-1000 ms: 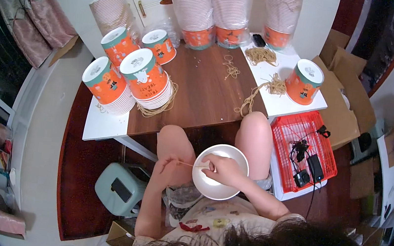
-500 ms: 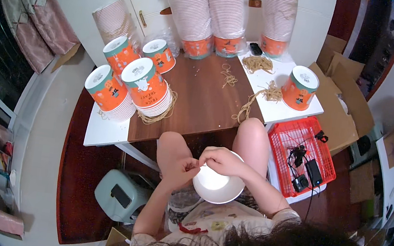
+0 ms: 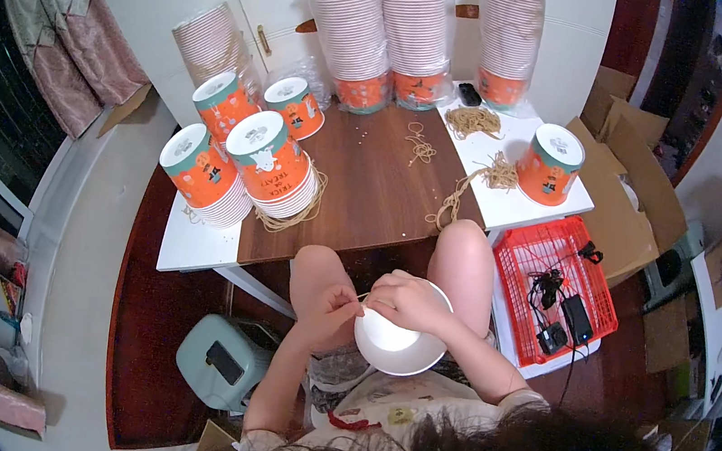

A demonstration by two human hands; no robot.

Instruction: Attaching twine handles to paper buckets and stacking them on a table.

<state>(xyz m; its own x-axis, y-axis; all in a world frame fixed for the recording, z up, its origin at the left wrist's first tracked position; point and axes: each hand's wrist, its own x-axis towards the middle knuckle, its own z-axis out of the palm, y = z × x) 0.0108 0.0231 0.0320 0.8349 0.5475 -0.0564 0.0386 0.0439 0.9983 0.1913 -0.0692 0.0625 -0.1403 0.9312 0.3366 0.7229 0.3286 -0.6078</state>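
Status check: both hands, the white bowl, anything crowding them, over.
Left hand pinching a thin string at the rim of the white paper bowl. Right hand gripping the same rim, bowl over the lap. Nothing between the hands; table just ahead.

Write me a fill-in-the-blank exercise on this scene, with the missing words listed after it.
1. Both hands meet at the rim of a white ____.
2. The crate beside the person's right knee is coloured ____.
3. The wooden table bears loose bundles of ____ bands.
4. Beside the left hand, on the floor, stands a pale green ____.

Missing words: bucket; red; rubber; stool
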